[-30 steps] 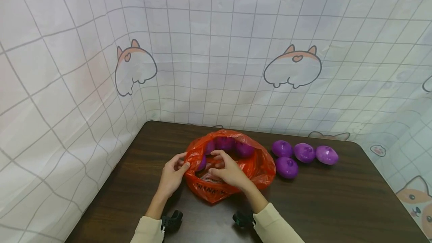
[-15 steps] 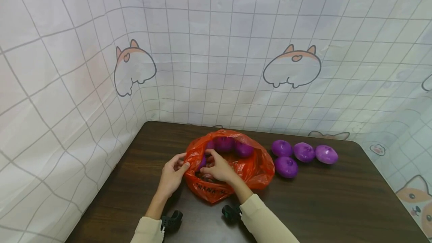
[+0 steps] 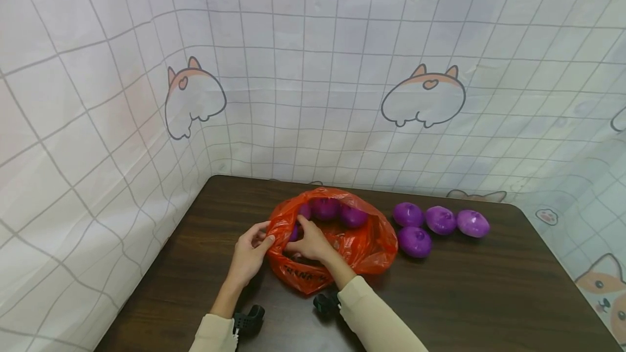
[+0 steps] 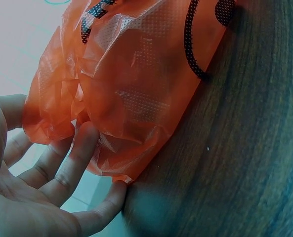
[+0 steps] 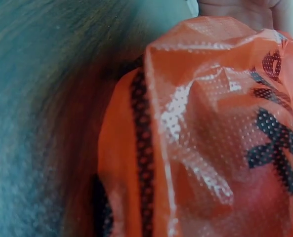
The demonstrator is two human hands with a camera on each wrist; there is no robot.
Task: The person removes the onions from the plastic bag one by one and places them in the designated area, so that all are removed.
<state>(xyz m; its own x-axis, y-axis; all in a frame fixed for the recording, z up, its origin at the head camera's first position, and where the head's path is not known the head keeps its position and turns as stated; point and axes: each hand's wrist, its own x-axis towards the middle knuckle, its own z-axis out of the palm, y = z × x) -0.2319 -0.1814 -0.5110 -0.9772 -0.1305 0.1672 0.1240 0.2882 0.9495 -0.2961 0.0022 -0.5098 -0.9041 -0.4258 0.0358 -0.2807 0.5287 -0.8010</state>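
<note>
A red plastic bag (image 3: pixel 371 251) lies with its mouth wide open. Several glossy purple onions (image 3: pixel 325 209) show inside it. My left hand (image 3: pixel 248 254) pinches the bag's left rim between thumb and fingers; in the left wrist view the fingers (image 4: pixel 69 170) lie against the thin plastic. Inside the bag, my right hand (image 3: pixel 313 242) has its thumb and fingers curved round a purple onion (image 3: pixel 294 233) at the left wall, partly hidden by the hand. The right wrist view is filled by the bag's front (image 5: pixel 205 128), which hides that hand.
To the right of the bag sit several more purple onions (image 3: pixel 415 242) on the dark wooden table (image 3: pixel 469 297). A white gridded cloth (image 3: pixel 313 124) with corgi drawings hangs behind the table and along its sides.
My right hand has moved left inside the bag, from its middle to the purple onion by the left wall. My left hand keeps its hold on the rim.
</note>
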